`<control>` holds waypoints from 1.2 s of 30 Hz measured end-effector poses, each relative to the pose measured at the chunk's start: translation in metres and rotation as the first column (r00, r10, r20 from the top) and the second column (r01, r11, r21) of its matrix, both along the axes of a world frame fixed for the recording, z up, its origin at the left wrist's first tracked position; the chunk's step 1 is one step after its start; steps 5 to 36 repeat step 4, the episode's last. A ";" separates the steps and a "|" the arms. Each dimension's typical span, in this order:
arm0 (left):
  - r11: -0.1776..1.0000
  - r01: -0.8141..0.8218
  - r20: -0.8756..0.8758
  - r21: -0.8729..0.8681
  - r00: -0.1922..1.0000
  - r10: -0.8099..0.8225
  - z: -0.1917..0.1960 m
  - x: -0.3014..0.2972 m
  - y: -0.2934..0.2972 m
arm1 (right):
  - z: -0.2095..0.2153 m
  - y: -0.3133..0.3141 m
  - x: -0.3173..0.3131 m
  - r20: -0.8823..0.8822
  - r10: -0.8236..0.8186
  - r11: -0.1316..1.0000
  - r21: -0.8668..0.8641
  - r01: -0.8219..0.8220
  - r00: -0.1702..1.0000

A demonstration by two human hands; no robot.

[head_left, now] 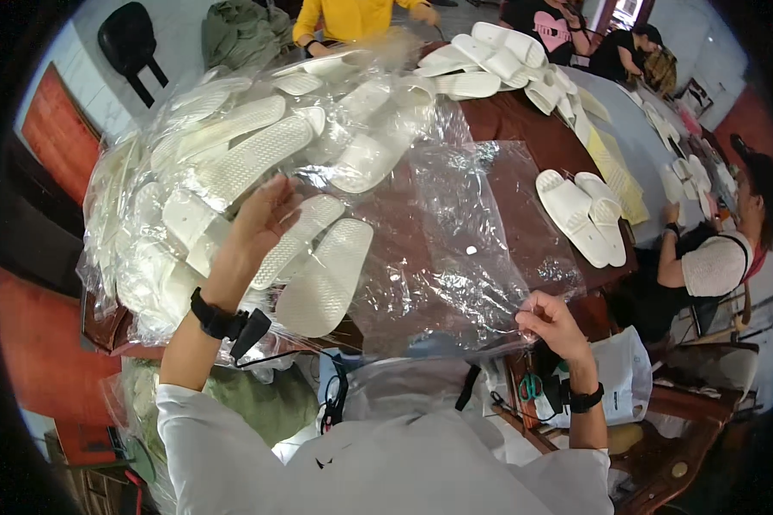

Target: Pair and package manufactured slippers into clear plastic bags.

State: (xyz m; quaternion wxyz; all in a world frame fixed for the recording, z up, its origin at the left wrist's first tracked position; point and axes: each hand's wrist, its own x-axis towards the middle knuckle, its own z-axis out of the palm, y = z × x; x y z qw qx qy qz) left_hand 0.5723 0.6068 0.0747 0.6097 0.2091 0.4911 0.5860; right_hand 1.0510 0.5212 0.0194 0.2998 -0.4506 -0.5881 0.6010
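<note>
My right hand (556, 326) pinches the near right corner of a clear plastic bag (455, 257) that lies spread flat on the dark red table. On the left, my left hand (268, 212) is held over the heap of bagged white slippers, its fingers loosely bent and apart, with nothing visible in them. Just beside it lies a pair of white slippers, soles up: the nearer slipper (328, 279) and the farther slipper (301, 239). Another pair of white slippers (580, 215) stands right side up beyond the bag, to the right.
A heap of slippers in clear bags (232, 163) covers the table's left side. Loose white slippers (498, 60) are piled at the far end. Co-workers sit across and to the right, one in a yellow top (352, 19). Teal-handled scissors (530, 386) hang below my right hand.
</note>
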 end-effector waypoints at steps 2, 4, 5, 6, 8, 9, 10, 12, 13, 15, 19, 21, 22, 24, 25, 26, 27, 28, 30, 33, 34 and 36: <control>0.997 0.055 -0.060 -0.058 0.996 -0.059 -0.016 0.010 0.008 | -0.010 -0.005 0.010 -0.004 -0.009 0.997 -0.078 0.009 1.000; 0.982 0.125 -0.233 -0.138 0.960 -0.155 -0.025 0.024 0.016 | -0.019 -0.008 0.020 -0.008 -0.031 0.996 -0.085 0.030 0.999; 0.982 0.125 -0.233 -0.138 0.960 -0.155 -0.025 0.024 0.016 | -0.019 -0.008 0.020 -0.008 -0.031 0.996 -0.085 0.030 0.999; 0.982 0.125 -0.233 -0.138 0.960 -0.155 -0.025 0.024 0.016 | -0.019 -0.008 0.020 -0.008 -0.031 0.996 -0.085 0.030 0.999; 0.982 0.125 -0.233 -0.138 0.960 -0.155 -0.025 0.024 0.016 | -0.019 -0.008 0.020 -0.008 -0.031 0.996 -0.085 0.030 0.999; 0.982 0.125 -0.233 -0.138 0.960 -0.155 -0.025 0.024 0.016 | -0.019 -0.008 0.020 -0.008 -0.031 0.996 -0.085 0.030 0.999; 0.982 0.125 -0.233 -0.138 0.960 -0.155 -0.025 0.024 0.016 | -0.019 -0.008 0.020 -0.008 -0.031 0.996 -0.085 0.030 0.999; 0.982 0.125 -0.233 -0.138 0.960 -0.155 -0.025 0.024 0.016 | -0.019 -0.008 0.020 -0.008 -0.031 0.996 -0.085 0.030 0.999; 0.982 0.125 -0.233 -0.138 0.960 -0.155 -0.025 0.024 0.016 | -0.019 -0.008 0.020 -0.008 -0.031 0.996 -0.085 0.030 0.999; 0.982 0.125 -0.233 -0.138 0.960 -0.155 -0.025 0.024 0.016 | -0.019 -0.008 0.020 -0.008 -0.031 0.996 -0.085 0.030 0.999; 0.982 0.125 -0.233 -0.138 0.960 -0.155 -0.025 0.024 0.016 | -0.019 -0.008 0.020 -0.008 -0.031 0.996 -0.085 0.030 0.999; 0.982 0.125 -0.233 -0.138 0.960 -0.155 -0.025 0.024 0.016 | -0.019 -0.008 0.020 -0.008 -0.031 0.996 -0.085 0.030 0.999; 0.982 0.125 -0.233 -0.138 0.960 -0.155 -0.025 0.024 0.016 | -0.019 -0.008 0.020 -0.008 -0.031 0.996 -0.085 0.030 0.999; 0.982 0.125 -0.233 -0.138 0.960 -0.155 -0.025 0.024 0.016 | -0.019 -0.008 0.020 -0.008 -0.031 0.996 -0.085 0.030 0.999; 0.982 0.125 -0.233 -0.138 0.960 -0.155 -0.025 0.024 0.016 | -0.019 -0.008 0.020 -0.008 -0.031 0.996 -0.085 0.030 0.999; 0.982 0.125 -0.233 -0.138 0.960 -0.155 -0.025 0.024 0.016 | -0.019 -0.008 0.020 -0.008 -0.031 0.996 -0.085 0.030 0.999; 0.982 0.125 -0.233 -0.138 0.960 -0.155 -0.025 0.024 0.016 | -0.019 -0.008 0.020 -0.008 -0.031 0.996 -0.085 0.030 0.999; 0.982 0.125 -0.233 -0.138 0.960 -0.155 -0.025 0.024 0.016 | -0.019 -0.008 0.020 -0.008 -0.031 0.996 -0.085 0.030 0.999; 0.982 0.125 -0.233 -0.138 0.960 -0.155 -0.025 0.024 0.016 | -0.019 -0.008 0.020 -0.008 -0.031 0.996 -0.085 0.030 0.999; 0.982 0.125 -0.233 -0.138 0.960 -0.155 -0.025 0.024 0.016 | -0.019 -0.008 0.020 -0.008 -0.031 0.996 -0.085 0.030 0.999; 0.982 0.125 -0.233 -0.138 0.960 -0.155 -0.025 0.024 0.016 | -0.019 -0.008 0.020 -0.008 -0.031 0.996 -0.085 0.030 0.999; 0.982 0.125 -0.233 -0.138 0.960 -0.155 -0.025 0.024 0.016 | -0.019 -0.008 0.020 -0.008 -0.031 0.996 -0.085 0.030 0.999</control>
